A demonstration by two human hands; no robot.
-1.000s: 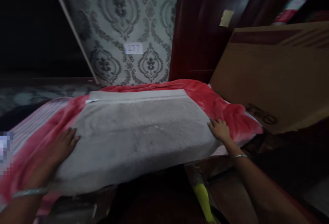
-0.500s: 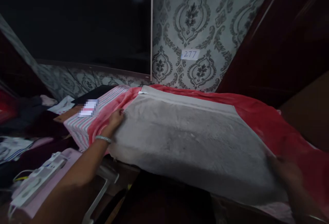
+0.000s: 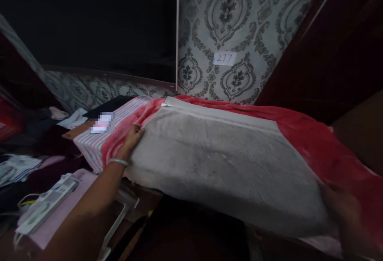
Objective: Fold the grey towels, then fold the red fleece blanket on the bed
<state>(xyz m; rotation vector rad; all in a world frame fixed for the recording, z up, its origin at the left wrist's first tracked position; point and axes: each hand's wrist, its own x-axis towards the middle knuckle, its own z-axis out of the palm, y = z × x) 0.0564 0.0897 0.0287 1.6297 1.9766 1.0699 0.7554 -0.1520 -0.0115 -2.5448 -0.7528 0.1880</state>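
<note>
A grey plush towel [image 3: 221, 165] lies spread flat over a red blanket [image 3: 323, 145]. My left hand [image 3: 133, 135] rests at the towel's left edge, fingers curled onto the fabric where grey meets red; a silver bangle sits on that wrist. My right hand [image 3: 344, 209] is at the towel's right near corner, dark and smeared by motion, so its fingers cannot be made out. A pink and white striped cloth [image 3: 101, 137] shows under the red blanket on the left.
A white power strip [image 3: 44, 207] lies on a pink surface at lower left, beside loose clothes. Patterned wallpaper with a paper tag reading 277 [image 3: 224, 58] stands behind. A dark screen fills the upper left, dark wood the upper right.
My view has swung left since a second ago; the cardboard box has left the frame. Both hands stay at the towel's two side edges, the left one slightly further up.
</note>
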